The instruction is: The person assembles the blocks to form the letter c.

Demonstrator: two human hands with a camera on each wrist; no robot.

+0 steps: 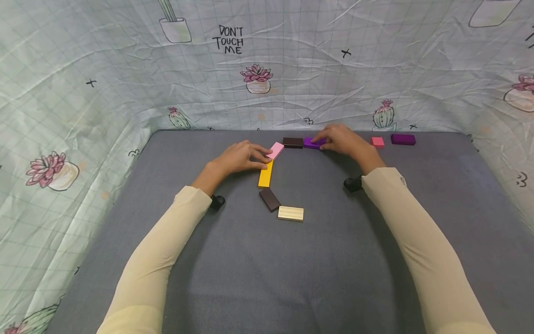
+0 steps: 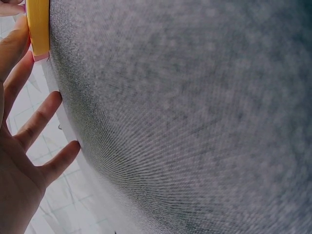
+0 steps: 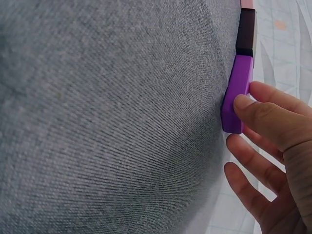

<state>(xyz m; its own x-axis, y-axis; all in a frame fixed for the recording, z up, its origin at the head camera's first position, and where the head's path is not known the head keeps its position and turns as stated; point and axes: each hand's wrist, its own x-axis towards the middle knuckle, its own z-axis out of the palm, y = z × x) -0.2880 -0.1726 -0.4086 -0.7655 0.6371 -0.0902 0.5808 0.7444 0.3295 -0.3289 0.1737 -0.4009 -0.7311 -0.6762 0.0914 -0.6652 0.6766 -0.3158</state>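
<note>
My right hand [image 1: 343, 140] pinches a purple block [image 3: 237, 92] between thumb and fingers. One end of that block meets a dark brown block [image 1: 293, 143] on the grey table. My left hand [image 1: 242, 157] has its fingers spread, its fingertips at the joint of a pink block [image 1: 276, 150] and a yellow block [image 1: 265, 174]. In the left wrist view, the thumb lies against the yellow block's side, and the other fingers stretch out beside it. The pink block slants between the yellow block and the brown one.
Below the yellow block, another dark brown block [image 1: 269, 200] leads to a cream grooved block [image 1: 290, 213]. Right of my right hand lie a coral block [image 1: 377, 142] and a dark purple block [image 1: 403, 139]. A patterned cloth [image 1: 308, 74] rises behind the table's back edge.
</note>
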